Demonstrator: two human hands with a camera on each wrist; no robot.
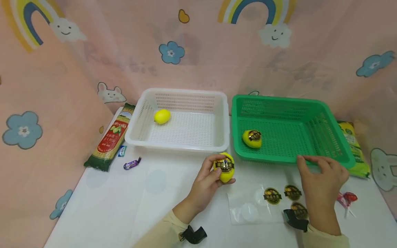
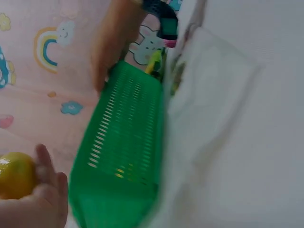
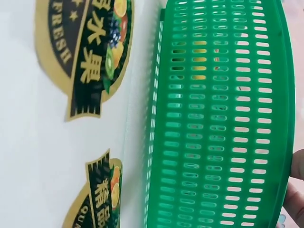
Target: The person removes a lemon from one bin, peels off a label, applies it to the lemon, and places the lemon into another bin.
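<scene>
My left hand (image 1: 207,184) grips a yellow lemon (image 1: 230,176) with a black and gold fruit sticker (image 1: 224,166) facing up, just in front of the baskets. In the left wrist view that lemon (image 2: 16,175) shows between thumb and fingers. My right hand (image 1: 324,184) is at the front rim of a green basket (image 1: 310,110), pinching the rim between thumb and finger; the right wrist view shows fingertips (image 3: 297,165) at the rim's edge. Inside the green basket lies a stickered lemon (image 1: 250,139). A plain lemon (image 1: 162,116) sits in the white basket (image 1: 186,146).
A clear sticker sheet (image 1: 243,198) with several stickers (image 1: 272,196) lies under and beside my right wrist. A red lollipop (image 1: 350,197) and a green packet (image 1: 356,151) are at right. Left stand a noodle packet (image 1: 111,137), a small blue-green packet (image 1: 122,151) and a purple candy (image 1: 132,164).
</scene>
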